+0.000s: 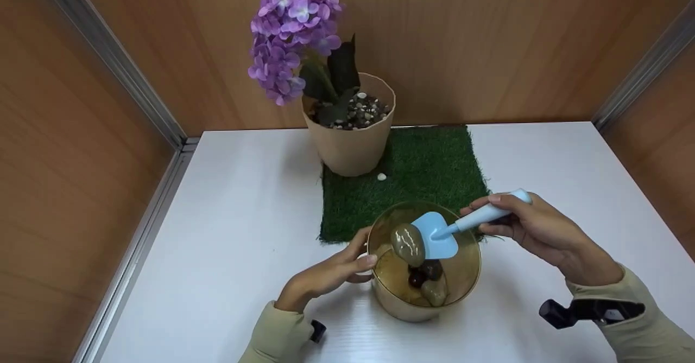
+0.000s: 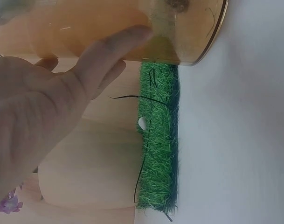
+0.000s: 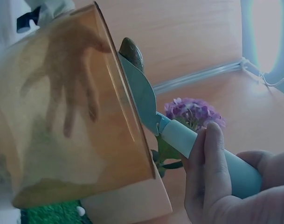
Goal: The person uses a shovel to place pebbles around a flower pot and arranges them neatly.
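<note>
My right hand point(image 1: 535, 230) grips the light blue handle of a small toy shovel point(image 1: 434, 238). A smooth greyish-brown stone point(image 1: 408, 244) rests at the tip of the blade, over the mouth of a clear amber bucket point(image 1: 469, 276). Inside the bucket lie a dark round stone point(image 1: 417, 278), another dark stone point(image 1: 432, 269) and a paler stone point(image 1: 434, 292). My left hand point(image 1: 334, 271) steadies the bucket's left side, its straight fingers spread against the wall, as seen through the plastic in the right wrist view. Its thumb lies near the rim.
Behind the bucket, a green turf mat point(image 1: 434, 162) covers part of the white table point(image 1: 228, 233). A beige pot point(image 1: 350, 148) with purple flowers point(image 1: 293, 32) and small pebbles stands on its back left part. One white pebble point(image 1: 381, 177) lies on the mat. Wooden panels point(image 1: 488, 43) enclose the table.
</note>
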`<state>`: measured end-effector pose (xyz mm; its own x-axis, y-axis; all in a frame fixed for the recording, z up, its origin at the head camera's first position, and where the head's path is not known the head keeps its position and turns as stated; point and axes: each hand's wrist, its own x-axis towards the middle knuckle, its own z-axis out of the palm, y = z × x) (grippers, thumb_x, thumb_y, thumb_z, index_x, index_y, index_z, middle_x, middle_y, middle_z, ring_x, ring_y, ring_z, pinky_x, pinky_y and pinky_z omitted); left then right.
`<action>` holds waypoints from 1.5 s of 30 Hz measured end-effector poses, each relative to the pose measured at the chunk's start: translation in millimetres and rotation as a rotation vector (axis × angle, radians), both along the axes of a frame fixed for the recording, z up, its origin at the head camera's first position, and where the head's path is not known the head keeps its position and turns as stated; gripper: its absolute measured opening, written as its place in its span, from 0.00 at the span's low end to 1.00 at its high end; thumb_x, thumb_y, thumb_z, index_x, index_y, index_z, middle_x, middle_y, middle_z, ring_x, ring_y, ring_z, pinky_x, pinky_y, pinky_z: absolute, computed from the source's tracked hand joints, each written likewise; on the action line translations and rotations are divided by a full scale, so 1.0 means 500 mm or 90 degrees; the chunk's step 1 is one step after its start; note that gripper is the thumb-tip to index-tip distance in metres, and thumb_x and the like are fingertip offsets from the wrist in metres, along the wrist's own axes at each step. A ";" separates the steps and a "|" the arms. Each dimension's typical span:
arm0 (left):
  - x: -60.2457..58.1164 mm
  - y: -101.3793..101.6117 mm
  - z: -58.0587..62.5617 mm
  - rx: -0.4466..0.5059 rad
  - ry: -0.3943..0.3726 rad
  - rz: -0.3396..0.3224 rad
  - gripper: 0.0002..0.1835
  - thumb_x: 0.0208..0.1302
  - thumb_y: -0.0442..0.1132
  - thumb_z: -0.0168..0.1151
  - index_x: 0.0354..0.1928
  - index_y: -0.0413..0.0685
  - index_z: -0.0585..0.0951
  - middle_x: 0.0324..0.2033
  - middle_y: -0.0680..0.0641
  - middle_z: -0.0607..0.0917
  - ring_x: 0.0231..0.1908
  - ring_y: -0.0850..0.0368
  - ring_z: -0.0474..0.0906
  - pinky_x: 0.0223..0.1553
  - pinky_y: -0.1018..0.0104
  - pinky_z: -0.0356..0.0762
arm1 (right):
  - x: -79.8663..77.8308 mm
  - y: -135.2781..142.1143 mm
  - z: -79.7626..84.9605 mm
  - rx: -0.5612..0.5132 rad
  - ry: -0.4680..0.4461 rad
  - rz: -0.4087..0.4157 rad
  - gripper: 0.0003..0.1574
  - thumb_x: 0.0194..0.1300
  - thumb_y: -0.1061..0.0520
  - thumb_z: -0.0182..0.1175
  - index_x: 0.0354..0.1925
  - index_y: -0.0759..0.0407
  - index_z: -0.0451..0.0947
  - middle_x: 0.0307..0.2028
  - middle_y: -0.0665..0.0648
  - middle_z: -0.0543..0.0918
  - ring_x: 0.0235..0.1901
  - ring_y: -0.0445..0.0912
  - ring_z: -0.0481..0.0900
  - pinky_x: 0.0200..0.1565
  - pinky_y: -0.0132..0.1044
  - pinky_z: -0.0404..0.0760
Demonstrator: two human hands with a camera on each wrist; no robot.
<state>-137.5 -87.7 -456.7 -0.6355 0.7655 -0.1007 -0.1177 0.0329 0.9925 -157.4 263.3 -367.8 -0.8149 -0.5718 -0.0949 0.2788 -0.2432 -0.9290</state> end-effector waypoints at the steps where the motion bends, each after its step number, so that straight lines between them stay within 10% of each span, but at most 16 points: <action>1: 0.000 0.000 0.000 -0.001 0.000 0.001 0.31 0.70 0.55 0.45 0.70 0.70 0.46 0.68 0.48 0.51 0.65 0.51 0.56 0.56 0.56 0.70 | -0.002 0.003 0.002 -0.010 -0.001 -0.002 0.21 0.74 0.61 0.41 0.53 0.76 0.72 0.51 0.69 0.77 0.55 0.55 0.73 0.49 0.37 0.77; 27: 0.000 0.000 -0.005 0.006 -0.006 0.001 0.32 0.71 0.52 0.45 0.71 0.65 0.45 0.69 0.43 0.49 0.64 0.53 0.58 0.56 0.53 0.69 | -0.085 0.061 0.026 -0.084 -0.073 -0.135 0.16 0.72 0.61 0.47 0.48 0.71 0.76 0.48 0.64 0.79 0.52 0.54 0.76 0.51 0.41 0.74; 45: -0.002 0.000 -0.006 -0.001 0.011 -0.008 0.34 0.70 0.54 0.45 0.71 0.66 0.43 0.70 0.43 0.46 0.66 0.52 0.55 0.56 0.54 0.69 | -0.151 0.029 -0.096 -0.056 -0.105 -0.243 0.21 0.70 0.57 0.52 0.54 0.72 0.71 0.50 0.65 0.77 0.54 0.52 0.74 0.55 0.39 0.72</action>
